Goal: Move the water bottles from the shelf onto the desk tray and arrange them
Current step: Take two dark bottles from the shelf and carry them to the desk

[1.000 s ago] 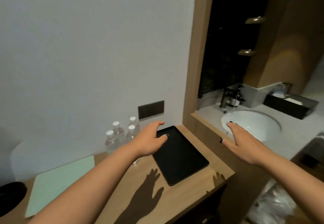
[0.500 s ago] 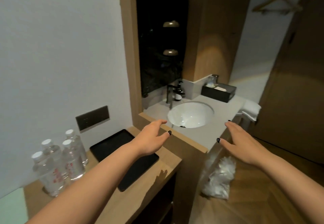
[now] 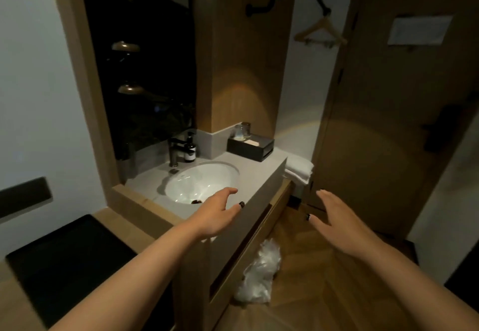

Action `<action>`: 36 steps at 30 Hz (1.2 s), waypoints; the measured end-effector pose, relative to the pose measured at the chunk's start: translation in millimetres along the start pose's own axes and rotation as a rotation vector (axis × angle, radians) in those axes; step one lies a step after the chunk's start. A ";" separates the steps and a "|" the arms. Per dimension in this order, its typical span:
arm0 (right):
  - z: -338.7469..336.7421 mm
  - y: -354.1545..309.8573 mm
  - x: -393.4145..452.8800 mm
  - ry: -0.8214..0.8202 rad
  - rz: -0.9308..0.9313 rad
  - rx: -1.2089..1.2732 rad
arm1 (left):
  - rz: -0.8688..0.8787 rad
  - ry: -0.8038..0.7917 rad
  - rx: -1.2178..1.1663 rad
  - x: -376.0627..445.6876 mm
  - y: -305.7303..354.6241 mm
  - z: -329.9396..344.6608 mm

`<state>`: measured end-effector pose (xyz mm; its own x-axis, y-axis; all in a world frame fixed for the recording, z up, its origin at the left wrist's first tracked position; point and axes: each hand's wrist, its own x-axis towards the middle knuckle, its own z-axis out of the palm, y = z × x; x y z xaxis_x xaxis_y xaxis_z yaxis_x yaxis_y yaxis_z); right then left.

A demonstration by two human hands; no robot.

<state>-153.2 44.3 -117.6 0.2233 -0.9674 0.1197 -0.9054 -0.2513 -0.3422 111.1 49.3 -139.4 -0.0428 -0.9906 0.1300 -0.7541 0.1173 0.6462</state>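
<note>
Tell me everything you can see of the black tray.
The black tray is a flat, dark, matte rectangle with rounded corners and a low rim. It lies on the wooden desk at lower left, below the wall. Nothing visible stands on it. The left forearm crosses in front of its near corner; contact cannot be told. The picture is blurred there.

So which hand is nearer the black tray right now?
Left. The left hand hangs up and right of the black tray, over the sink counter's edge; the right hand is farther right, over the floor.

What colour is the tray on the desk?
Black: the tray lies flat on the wooden desk, seen in the head view.
</note>
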 end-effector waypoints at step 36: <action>-23.8 211.1 308.4 0.040 0.216 0.048 | 0.236 -0.178 -0.046 434.0 75.1 156.1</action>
<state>-284.0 -306.3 -130.7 0.0111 -0.9971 0.0753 -0.9121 -0.0409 -0.4078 -66.5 -382.8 -151.9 -0.3308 -0.9318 0.1495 -0.6794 0.3451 0.6476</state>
